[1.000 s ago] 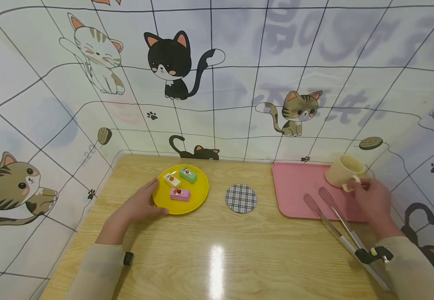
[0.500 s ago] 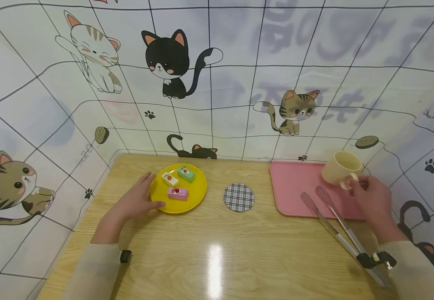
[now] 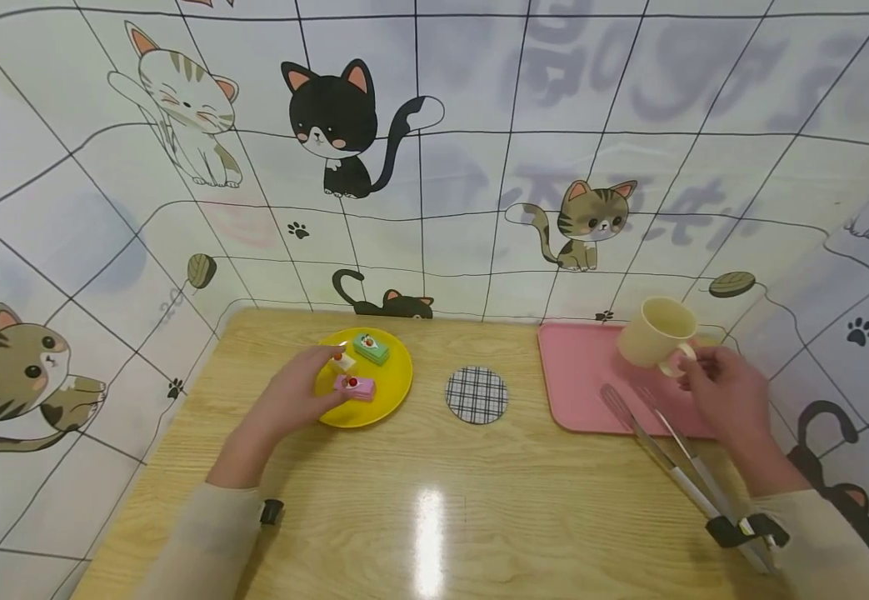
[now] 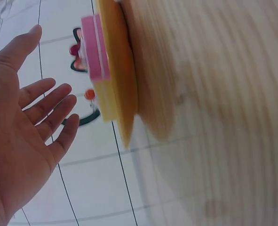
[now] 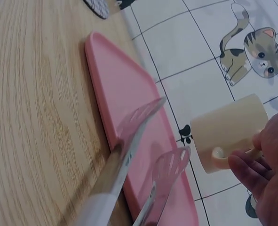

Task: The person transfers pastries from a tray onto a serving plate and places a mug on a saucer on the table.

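My right hand [image 3: 730, 396] pinches the handle of a cream mug [image 3: 647, 337]. The right wrist view shows this mug [image 5: 228, 129] raised off the pink tray [image 3: 576, 375], with open air beneath it. Over the near left side of a yellow plate [image 3: 395, 392], my left hand [image 3: 292, 404] hovers with fingers spread, holding nothing. Toy cake slices lie on that plate: a pink one [image 3: 362, 389], a green one [image 3: 371, 349] and a pale yellow one [image 3: 342, 364]. In the left wrist view, a gap separates my hand [image 4: 26, 122] from the slices.
Metal tongs [image 3: 657, 450] with slotted ends lie across the tray's front edge, below my right forearm. A round plaid coaster [image 3: 476, 395] sits between plate and tray on the wooden table [image 3: 374, 500]. A cat-print sheet [image 3: 464, 167] closes off the back and sides.
The mug has risen a little and moved left in my right hand. My left hand has gone from the plate's left edge to above the plate, near the cake slices.
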`<move>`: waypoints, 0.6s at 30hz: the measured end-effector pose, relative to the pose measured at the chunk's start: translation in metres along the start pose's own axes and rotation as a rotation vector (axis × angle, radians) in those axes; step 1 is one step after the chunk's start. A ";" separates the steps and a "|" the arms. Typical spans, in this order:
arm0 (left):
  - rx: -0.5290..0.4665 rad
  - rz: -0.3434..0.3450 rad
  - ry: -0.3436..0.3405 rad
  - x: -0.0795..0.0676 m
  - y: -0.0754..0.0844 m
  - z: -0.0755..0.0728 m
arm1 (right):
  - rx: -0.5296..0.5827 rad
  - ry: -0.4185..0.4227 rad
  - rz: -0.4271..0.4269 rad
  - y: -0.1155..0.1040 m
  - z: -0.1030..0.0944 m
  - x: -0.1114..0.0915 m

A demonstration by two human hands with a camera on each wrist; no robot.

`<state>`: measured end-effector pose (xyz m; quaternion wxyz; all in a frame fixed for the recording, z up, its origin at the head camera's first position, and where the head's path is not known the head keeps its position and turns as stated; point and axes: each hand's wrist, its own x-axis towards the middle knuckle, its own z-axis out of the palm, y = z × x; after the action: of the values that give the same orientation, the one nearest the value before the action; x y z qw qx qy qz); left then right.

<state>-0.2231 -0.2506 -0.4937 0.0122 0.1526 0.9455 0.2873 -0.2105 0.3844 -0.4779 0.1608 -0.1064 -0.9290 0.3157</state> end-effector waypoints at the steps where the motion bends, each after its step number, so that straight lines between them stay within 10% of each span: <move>1: -0.005 0.007 -0.001 0.001 0.004 0.001 | 0.009 0.004 -0.016 -0.002 0.001 -0.001; 18: 0.058 0.119 -0.092 0.029 0.063 0.035 | 0.032 -0.029 -0.109 -0.032 0.013 -0.017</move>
<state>-0.2289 -0.1729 -0.4866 0.0343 0.2220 0.9411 0.2527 -0.2021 0.3469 -0.4714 0.1660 -0.0485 -0.9305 0.3229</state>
